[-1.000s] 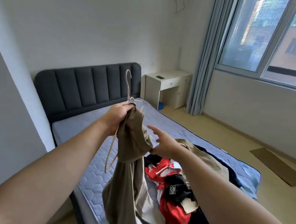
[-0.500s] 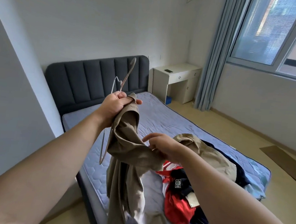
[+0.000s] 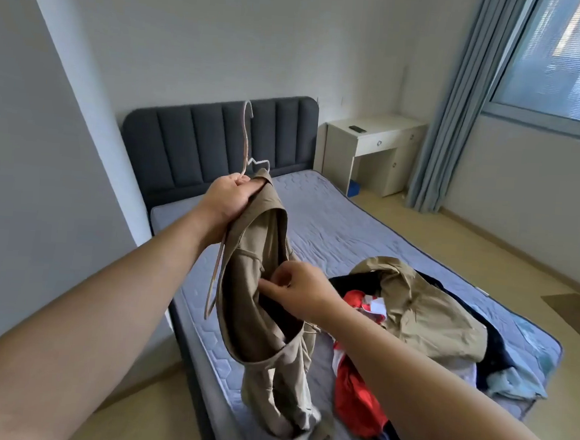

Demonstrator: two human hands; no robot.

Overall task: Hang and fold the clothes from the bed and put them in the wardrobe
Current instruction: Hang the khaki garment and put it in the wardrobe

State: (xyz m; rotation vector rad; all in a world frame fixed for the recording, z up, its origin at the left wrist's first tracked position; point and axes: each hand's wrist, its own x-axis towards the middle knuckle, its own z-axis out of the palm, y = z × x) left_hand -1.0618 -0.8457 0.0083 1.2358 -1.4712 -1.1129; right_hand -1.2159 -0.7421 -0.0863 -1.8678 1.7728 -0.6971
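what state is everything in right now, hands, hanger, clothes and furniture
khaki garment, held up, hanging crumpled
hanger, hook up, one arm bare beside the khaki garment
left hand, grips hanger and khaki garment's top together
right hand, pinches the khaki garment lower down
clothes pile, unfolded heap on the mattress
desk drawer, shut
curtain, drawn aside

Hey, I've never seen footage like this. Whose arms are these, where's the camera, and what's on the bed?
No machine here: a person wears one camera on the head, looking forward and down, so both bare arms are their own. The left hand grips a thin hanger together with the top of a khaki garment, which hangs down. The right hand pinches its fabric lower down. On the mattress lies a pile of clothes, including a second khaki piece and a red garment.
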